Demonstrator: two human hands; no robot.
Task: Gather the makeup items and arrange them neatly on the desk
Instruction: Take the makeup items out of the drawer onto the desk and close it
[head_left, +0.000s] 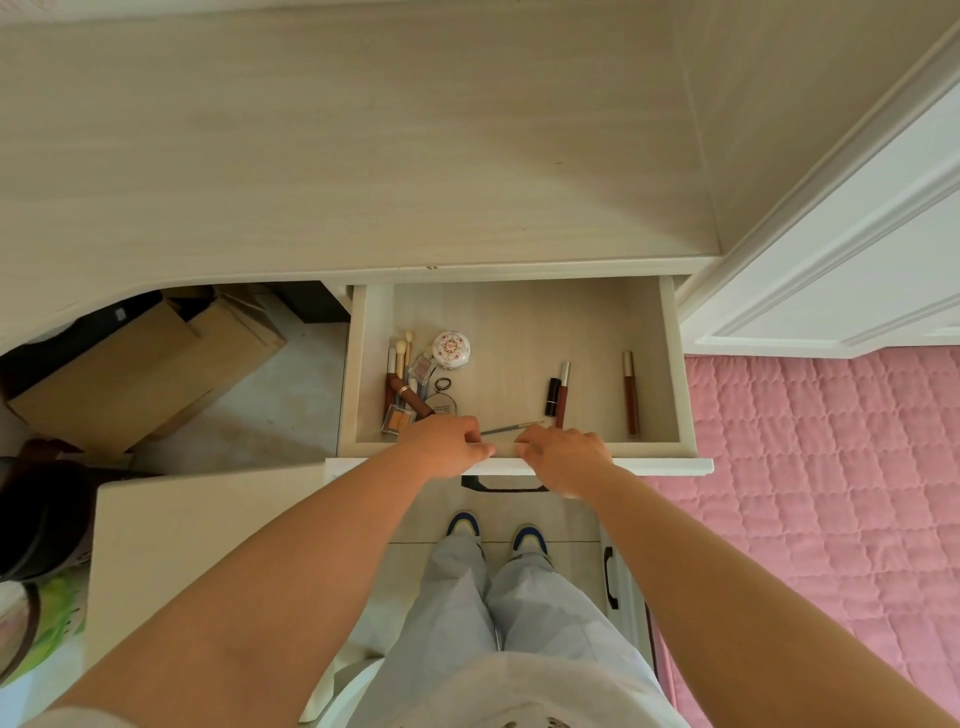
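The drawer (670, 364) under the pale wooden desk (363, 145) stands pulled out. Its left part holds makeup brushes (401, 353), a round floral compact (451, 351), a small clear case (422, 370), a brown tube (413, 401), an orange palette (397, 419) and a round tag (442, 405). A black lipstick (553, 396) and a silver-capped tube (562, 389) lie in the middle, a brown lip gloss (630, 392) at the right, a thin pencil (511, 427) near the front. My left hand (444, 447) and my right hand (563, 457) both grip the drawer's front edge with curled fingers.
Cardboard boxes (140, 364) sit under the desk at the left. A white door (857, 249) stands at the right, above a pink quilted bed cover (831, 493). A lower cabinet with black handles (612, 577) is beside my legs. A pale stool top (208, 540) is at the lower left.
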